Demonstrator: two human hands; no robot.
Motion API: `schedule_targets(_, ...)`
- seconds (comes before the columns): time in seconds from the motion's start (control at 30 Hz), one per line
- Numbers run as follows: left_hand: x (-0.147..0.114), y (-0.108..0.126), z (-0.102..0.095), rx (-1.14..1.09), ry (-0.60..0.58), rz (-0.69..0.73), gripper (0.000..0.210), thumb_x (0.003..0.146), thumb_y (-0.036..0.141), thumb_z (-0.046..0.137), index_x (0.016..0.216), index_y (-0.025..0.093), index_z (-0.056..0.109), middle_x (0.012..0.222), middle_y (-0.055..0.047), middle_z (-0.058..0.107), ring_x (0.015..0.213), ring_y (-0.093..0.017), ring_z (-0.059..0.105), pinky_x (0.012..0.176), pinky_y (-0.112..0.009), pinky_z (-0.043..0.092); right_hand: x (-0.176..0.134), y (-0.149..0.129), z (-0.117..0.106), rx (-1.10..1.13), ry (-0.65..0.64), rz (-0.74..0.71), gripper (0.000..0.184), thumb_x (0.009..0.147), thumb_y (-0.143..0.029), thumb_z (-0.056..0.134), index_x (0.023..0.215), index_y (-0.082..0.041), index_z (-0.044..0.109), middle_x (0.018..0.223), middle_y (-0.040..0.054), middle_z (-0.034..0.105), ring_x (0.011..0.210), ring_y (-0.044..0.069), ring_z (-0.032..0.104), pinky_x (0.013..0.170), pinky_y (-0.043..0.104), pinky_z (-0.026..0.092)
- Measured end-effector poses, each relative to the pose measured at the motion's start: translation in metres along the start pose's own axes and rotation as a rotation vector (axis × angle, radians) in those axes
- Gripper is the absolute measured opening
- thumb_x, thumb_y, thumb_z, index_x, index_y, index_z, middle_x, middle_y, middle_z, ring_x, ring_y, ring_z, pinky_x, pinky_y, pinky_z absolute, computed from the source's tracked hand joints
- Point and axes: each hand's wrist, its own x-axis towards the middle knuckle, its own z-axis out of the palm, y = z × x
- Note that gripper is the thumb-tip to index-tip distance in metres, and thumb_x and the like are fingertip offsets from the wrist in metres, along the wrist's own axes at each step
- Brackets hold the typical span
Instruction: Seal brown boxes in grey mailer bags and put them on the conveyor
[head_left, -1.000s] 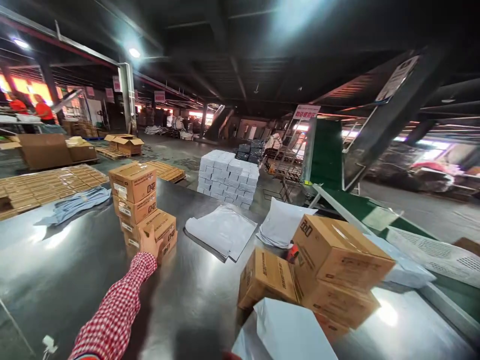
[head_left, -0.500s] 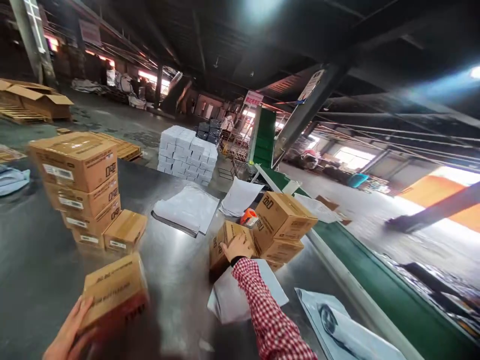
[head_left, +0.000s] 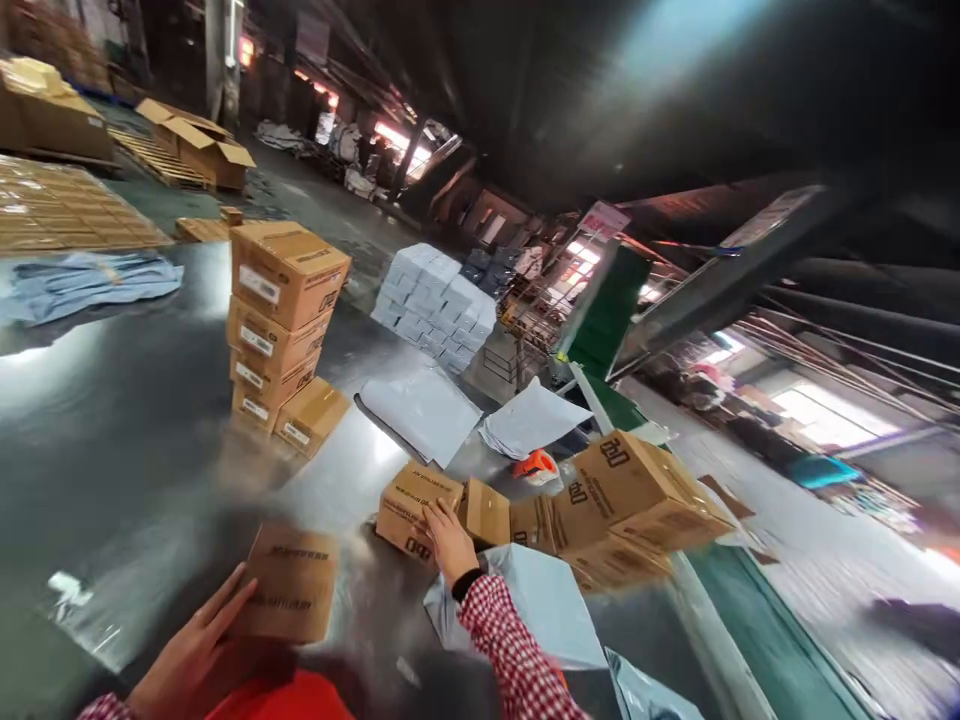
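Brown cardboard box (head_left: 291, 583) sits low in the frame, left of middle, blurry so its print is hard to read. Its long side runs left to right. The left hand (head_left: 191, 655) holds its left edge with fingers spread flat, wrist cut off below. The right hand (head_left: 448, 538) lies open on another small box (head_left: 415, 506) near the middle, palm hidden.
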Motion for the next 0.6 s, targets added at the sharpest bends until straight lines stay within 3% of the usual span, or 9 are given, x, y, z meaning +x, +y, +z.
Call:
schedule_targets(0.13,-0.019,0.017,-0.011,0.013,-0.046,-0.117,0.057,0.088,0.021,0.048,0.144,0.031,0.054,0.157,-0.002,0.044,0.129,-0.026,0.058,0.105,-0.036,0.052,-0.051,-0.036,0.046,0.179,0.053,-0.126,0.044,0.087,-0.009,0.044,0.124,-0.016,0.067,0.129,0.0171,0.067,0.129,0.030,0.057,0.108,0.055,0.049)
schedule_targets(0.23,-0.021,0.047,-0.022,-0.007,-0.018,-0.272,0.065,0.089,0.024,0.052,0.153,0.023,0.039,0.155,-0.009,0.047,0.134,-0.027,0.054,0.110,-0.041,0.049,-0.081,-0.043,0.067,0.194,0.084,0.041,0.060,0.076,-0.012,0.057,0.136,-0.011,0.057,0.150,0.0245,0.045,0.142,0.041,0.040,0.111,0.062,0.040)
schedule_targets(0.3,-0.016,0.066,-0.025,-0.039,-0.007,-0.366,0.071,0.085,0.024,0.058,0.152,0.018,0.038,0.150,-0.013,0.053,0.134,-0.029,0.054,0.113,-0.046,0.047,-0.082,-0.044,0.073,0.245,0.093,0.199,0.082,0.073,-0.019,0.064,0.150,-0.008,0.038,0.157,0.0284,0.029,0.148,0.045,0.025,0.112,0.062,0.036)
schedule_targets(0.33,-0.012,0.074,-0.026,-0.064,-0.005,-0.400,0.070,0.083,0.022,0.060,0.150,0.016,0.041,0.147,-0.014,0.055,0.134,-0.029,0.055,0.114,-0.047,0.045,-0.078,-0.045,0.074,0.301,0.075,0.245,0.087,0.076,-0.025,0.063,0.154,-0.007,0.029,0.157,0.0292,0.028,0.149,0.044,0.025,0.112,0.060,0.037)
schedule_targets(0.43,-0.005,0.084,-0.023,-0.147,-0.003,-0.467,0.070,0.078,0.016,0.063,0.146,0.017,0.046,0.145,-0.012,0.058,0.134,-0.029,0.054,0.117,-0.048,0.042,-0.061,-0.053,0.071,0.464,0.013,0.275,0.083,0.087,-0.038,0.050,0.156,-0.003,0.019,0.150,0.0295,0.042,0.140,0.038,0.044,0.106,0.053,0.045)
schedule_targets(0.6,-0.011,0.077,-0.008,-0.197,0.030,-0.579,0.067,0.076,0.016,0.068,0.140,0.017,0.051,0.140,-0.012,0.062,0.129,-0.027,0.059,0.114,-0.047,0.045,-0.063,-0.061,0.049,0.461,0.000,0.385,0.084,0.089,-0.062,0.043,0.155,-0.011,0.029,0.132,0.0191,0.064,0.121,0.036,0.063,0.101,0.051,0.050)
